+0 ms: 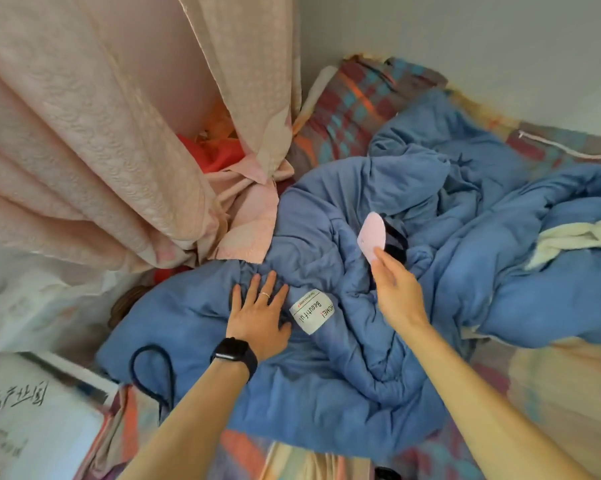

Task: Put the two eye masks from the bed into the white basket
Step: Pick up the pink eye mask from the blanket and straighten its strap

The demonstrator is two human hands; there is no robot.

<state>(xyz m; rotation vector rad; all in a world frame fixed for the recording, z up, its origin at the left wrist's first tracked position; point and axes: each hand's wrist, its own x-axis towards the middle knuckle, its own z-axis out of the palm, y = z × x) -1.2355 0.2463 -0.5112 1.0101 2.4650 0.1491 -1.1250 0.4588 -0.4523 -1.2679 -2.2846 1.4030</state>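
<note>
A pale pink eye mask (371,237) with a black strap (396,242) is lifted above the crumpled blue quilt (326,375). My right hand (396,292) pinches its lower edge. Flat on the quilt, fingers spread, rests my left hand (257,317), which holds nothing and has a black watch on its wrist. A dark strap loop (150,372) lies at the quilt's left edge; what it belongs to is hidden. I see no second mask and no white basket.
Pink curtains (101,150) hang at the left, over red cloth (219,157). A patterned bedsheet (347,109) runs to the grey wall. A white box (32,420) with printed characters sits at the lower left. A cream cloth (576,240) shows at the right.
</note>
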